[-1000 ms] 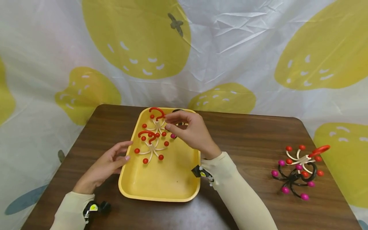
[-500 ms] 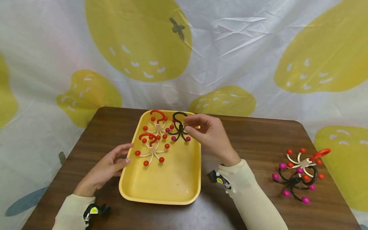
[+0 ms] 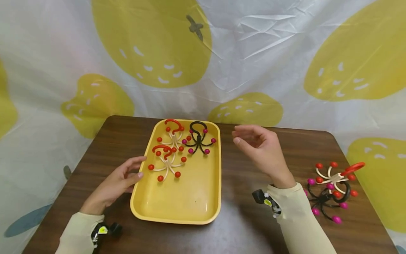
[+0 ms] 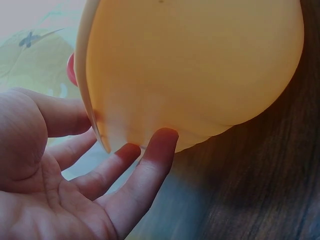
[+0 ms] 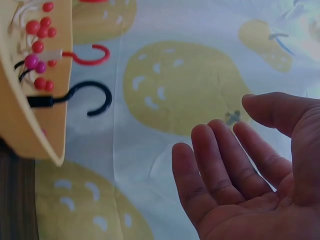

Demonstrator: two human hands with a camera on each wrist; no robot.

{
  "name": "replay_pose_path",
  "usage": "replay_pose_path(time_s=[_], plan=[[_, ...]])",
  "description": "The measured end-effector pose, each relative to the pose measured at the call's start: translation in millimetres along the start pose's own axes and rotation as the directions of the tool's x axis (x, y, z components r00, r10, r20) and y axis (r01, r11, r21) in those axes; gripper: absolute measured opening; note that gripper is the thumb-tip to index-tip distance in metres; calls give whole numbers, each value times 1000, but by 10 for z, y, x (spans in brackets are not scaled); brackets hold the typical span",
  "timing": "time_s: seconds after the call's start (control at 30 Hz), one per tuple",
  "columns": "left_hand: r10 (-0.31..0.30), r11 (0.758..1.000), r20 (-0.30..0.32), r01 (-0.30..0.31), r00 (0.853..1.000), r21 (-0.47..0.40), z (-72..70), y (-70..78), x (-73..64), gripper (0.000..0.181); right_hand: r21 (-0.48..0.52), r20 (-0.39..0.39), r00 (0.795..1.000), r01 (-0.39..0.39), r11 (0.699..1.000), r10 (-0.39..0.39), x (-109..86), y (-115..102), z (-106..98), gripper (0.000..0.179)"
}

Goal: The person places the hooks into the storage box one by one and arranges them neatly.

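Observation:
My left hand [image 3: 115,185] touches the left side of a yellow tray [image 3: 176,221]; in the left wrist view its fingertips [image 4: 162,145] lie against the outer wall. In the tray are two white hooks with several red-ball-tipped arms and red hook tops, one farther back [image 3: 173,139] and one nearer [image 3: 167,164]. A black hook [image 3: 198,139] with magenta balls stands at the back right inside the tray. My right hand [image 3: 264,151] is over the table, right of the tray, with fingers loosely bent and nothing in them.
On the table's right side, another white hook [image 3: 335,178] with a red top and a black hook [image 3: 323,195] with magenta balls stand close together, overlapping in view. A lemon-print cloth [image 3: 247,67] hangs behind the brown wooden table [image 3: 104,155].
My right hand has let go of the black hook, left standing in the tray, and has moved right, out past the rim. My left hand has stayed at the tray's side.

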State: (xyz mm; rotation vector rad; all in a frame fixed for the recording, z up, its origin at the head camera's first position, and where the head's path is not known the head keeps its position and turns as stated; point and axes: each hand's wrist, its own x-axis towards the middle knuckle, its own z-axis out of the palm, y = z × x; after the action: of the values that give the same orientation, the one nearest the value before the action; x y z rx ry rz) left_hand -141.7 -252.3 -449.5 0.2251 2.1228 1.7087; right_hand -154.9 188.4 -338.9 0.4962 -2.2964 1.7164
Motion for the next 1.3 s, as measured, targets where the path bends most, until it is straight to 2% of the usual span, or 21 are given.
replay_pose_path(time_s=[0.57,0.8,1.03,1.3], plan=[[-7,1000,8,7,1000,-4,-12,34,-4,61,-41,-129,992,-2,999,-4,-284,54,-551,29],[-8,1000,0,8,1000,0,5,22,-6,61,-100,-160,987,-4,995,-12,-385,73,-757,29],[3,1000,-6,-3,1000,-4,-11,19,-18,61,-57,-182,983,16,998,-27,-436,73,-901,29],[0,1000,9,0,1000,-1,-4,23,-8,61,-118,-200,980,-28,993,4,-581,65,-1098,32]])
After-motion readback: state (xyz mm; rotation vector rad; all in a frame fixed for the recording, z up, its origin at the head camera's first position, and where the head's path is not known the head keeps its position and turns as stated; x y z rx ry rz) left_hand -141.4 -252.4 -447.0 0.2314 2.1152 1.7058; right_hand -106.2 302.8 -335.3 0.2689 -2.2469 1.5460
